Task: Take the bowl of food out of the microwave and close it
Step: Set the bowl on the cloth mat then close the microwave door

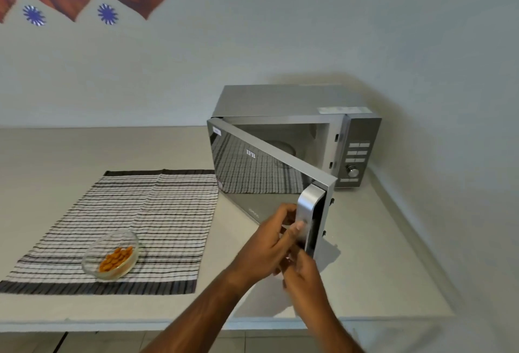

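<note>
A clear glass bowl (92,251) with orange food pieces stands on a striped cloth (157,212), left of the silver microwave (280,100). The microwave door (252,173) hangs about half open, and the cavity behind it shows only the turntable. My left hand (269,243) is at the silver door handle (309,206), thumb pressed on its front and fingers curled at its side. Just below, my right hand (304,274) is blurred, touching the left hand near the lower end of the handle. Whether it grips anything is unclear.
The grey counter (379,254) ends at a wall (449,100) to the right of the microwave and at a front edge near me. The control panel (356,153) with a dial is on the microwave's right side. Tiled floor shows below the counter edge.
</note>
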`<state>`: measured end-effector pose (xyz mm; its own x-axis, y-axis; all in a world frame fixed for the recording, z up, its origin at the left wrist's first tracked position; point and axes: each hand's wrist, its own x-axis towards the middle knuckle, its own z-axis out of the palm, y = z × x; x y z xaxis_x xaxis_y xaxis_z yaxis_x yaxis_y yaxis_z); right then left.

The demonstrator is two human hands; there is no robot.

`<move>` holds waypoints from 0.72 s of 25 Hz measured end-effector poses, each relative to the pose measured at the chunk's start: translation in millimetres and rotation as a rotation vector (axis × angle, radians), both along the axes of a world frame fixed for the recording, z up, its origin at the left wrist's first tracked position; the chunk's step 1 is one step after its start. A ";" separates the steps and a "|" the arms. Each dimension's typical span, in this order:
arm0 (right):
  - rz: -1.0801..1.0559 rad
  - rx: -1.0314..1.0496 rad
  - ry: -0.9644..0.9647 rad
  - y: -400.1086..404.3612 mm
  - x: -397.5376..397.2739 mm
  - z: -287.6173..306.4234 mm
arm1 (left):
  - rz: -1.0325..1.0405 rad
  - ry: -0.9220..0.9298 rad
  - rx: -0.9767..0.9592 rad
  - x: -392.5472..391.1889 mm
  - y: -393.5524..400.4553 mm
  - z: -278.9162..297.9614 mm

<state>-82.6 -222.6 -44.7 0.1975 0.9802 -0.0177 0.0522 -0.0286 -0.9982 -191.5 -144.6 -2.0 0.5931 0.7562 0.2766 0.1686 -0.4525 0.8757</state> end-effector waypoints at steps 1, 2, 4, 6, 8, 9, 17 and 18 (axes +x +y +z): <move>-0.019 0.013 -0.031 -3.0 12.4 -5.5 | 0.013 0.006 -0.004 11.8 4.7 1.0; -0.052 0.009 -0.035 -2.3 22.3 -7.4 | 0.027 0.018 -0.005 22.3 9.5 1.0; -0.164 0.025 0.021 2.0 48.8 -11.4 | 0.054 0.043 0.004 42.6 18.4 1.4; -0.268 0.007 0.035 11.4 77.9 -21.9 | 0.070 0.040 0.002 63.6 24.6 1.4; -0.262 -0.041 0.037 22.2 97.3 -28.0 | 0.093 0.015 -0.022 81.2 31.3 -0.9; -0.234 -0.059 0.023 28.7 105.6 -30.2 | 0.112 0.004 -0.030 88.2 35.1 -2.3; -0.221 0.011 -0.013 88.4 156.2 -39.4 | 0.203 0.048 -0.031 142.3 77.7 4.1; -0.228 0.019 -0.028 96.1 162.2 -40.0 | 0.206 0.055 -0.021 148.2 84.7 4.6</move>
